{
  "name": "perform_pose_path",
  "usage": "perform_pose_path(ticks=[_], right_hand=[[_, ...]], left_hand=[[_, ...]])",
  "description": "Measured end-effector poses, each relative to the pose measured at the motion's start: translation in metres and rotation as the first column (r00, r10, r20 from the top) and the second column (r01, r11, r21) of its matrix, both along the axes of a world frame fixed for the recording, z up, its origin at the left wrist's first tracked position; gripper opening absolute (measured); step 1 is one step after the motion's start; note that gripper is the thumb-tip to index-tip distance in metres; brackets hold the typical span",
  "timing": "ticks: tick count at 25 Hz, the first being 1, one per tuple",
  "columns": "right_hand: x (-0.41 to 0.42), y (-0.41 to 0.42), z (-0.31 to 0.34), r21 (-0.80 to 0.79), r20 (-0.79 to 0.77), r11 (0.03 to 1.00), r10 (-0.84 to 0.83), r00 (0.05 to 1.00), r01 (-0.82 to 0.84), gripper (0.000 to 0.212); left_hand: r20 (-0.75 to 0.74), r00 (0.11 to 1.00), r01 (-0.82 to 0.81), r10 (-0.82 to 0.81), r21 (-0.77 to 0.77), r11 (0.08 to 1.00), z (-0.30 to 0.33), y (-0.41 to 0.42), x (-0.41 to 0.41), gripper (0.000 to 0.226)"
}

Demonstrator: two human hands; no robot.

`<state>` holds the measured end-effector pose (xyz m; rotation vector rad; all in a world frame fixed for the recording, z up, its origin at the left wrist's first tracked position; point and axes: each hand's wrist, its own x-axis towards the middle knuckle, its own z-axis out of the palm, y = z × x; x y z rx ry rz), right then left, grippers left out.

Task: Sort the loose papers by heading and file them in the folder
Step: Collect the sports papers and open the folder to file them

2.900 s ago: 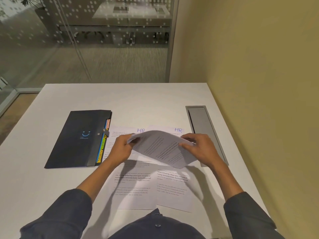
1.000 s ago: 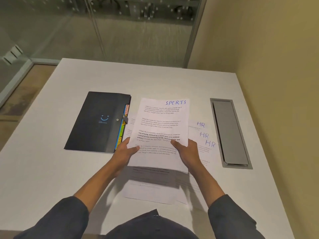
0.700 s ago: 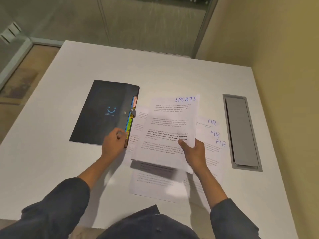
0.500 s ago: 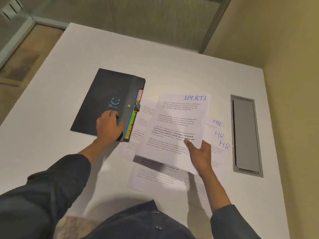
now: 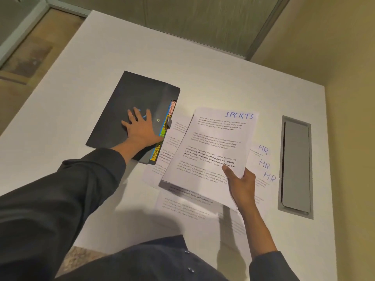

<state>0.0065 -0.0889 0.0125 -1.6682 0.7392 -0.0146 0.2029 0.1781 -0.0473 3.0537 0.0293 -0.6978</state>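
Note:
A dark folder (image 5: 121,104) with coloured tabs along its right edge lies closed on the white table (image 5: 203,78). My left hand (image 5: 140,128) rests flat on its cover, fingers spread. My right hand (image 5: 240,182) grips the lower right corner of a stack of papers (image 5: 211,147) headed "SPORTS", held just above the table to the right of the folder. Under and beside that stack lie more loose sheets, with three headed "HR" (image 5: 264,163) fanned out to the right.
A grey cable hatch (image 5: 296,167) is set into the table near its right edge, next to a yellow wall. More printed sheets (image 5: 182,205) lie on the table near my body. Beyond the table's far and left edges is floor.
My left hand let go of the SPORTS stack and moved left onto the folder cover. My right hand alone now holds the stack. The camera has tilted further down.

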Motion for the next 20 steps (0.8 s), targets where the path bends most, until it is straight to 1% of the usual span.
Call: perform_pose_path(ticks=[2, 5, 7, 10, 12, 14, 15, 17, 18, 20], right_hand=[[0.000, 0.001, -0.002, 0.007, -0.007, 1.000, 0.000, 1.000, 0.001, 0.024], [0.000, 0.003, -0.002, 0.024, 0.007, 1.000, 0.018, 1.000, -0.018, 0.023], [0.001, 0.004, 0.000, 0.035, 0.017, 0.999, 0.024, 1.000, -0.024, 0.023], [0.002, 0.004, 0.001, 0.029, 0.026, 0.999, 0.026, 0.999, -0.027, 0.024], [0.001, 0.003, 0.001, 0.031, 0.027, 0.999, 0.021, 0.999, -0.022, 0.023], [0.001, 0.003, 0.000, 0.031, 0.023, 0.999, 0.020, 1.000, -0.021, 0.022], [0.001, 0.004, 0.000, 0.029, 0.020, 0.999, 0.023, 1.000, -0.024, 0.022], [0.001, 0.006, 0.000, 0.028, 0.020, 0.999, 0.034, 0.999, -0.034, 0.022], [0.001, 0.007, 0.000, 0.031, 0.022, 0.999, 0.035, 0.999, -0.036, 0.023], [0.000, 0.008, 0.001, 0.036, 0.027, 0.999, 0.035, 0.999, -0.036, 0.022]], left_hand=[[-0.075, 0.996, -0.042, 0.039, -0.030, 0.999, 0.001, -0.001, 0.004, 0.119], [-0.062, 0.998, -0.004, 0.003, -0.016, 1.000, 0.000, -0.001, 0.002, 0.112], [-0.066, 0.997, 0.040, -0.040, 0.004, 0.999, 0.001, -0.003, -0.003, 0.101], [-0.062, 0.979, 0.196, -0.195, 0.021, 0.980, 0.005, -0.002, -0.005, 0.084], [-0.013, 0.948, 0.317, -0.317, 0.000, 0.948, 0.011, 0.004, -0.005, 0.081], [-0.008, 0.930, 0.366, -0.367, -0.025, 0.930, 0.018, 0.013, -0.002, 0.077], [-0.016, 0.935, 0.353, -0.353, -0.031, 0.935, 0.020, 0.018, -0.001, 0.069], [-0.010, 0.958, 0.287, -0.287, -0.036, 0.957, 0.020, 0.027, 0.003, 0.041], [0.001, 0.968, 0.251, -0.252, -0.032, 0.967, 0.018, 0.031, 0.004, 0.031], [0.032, 0.974, 0.224, -0.223, -0.034, 0.974, 0.010, 0.035, 0.002, 0.032]])
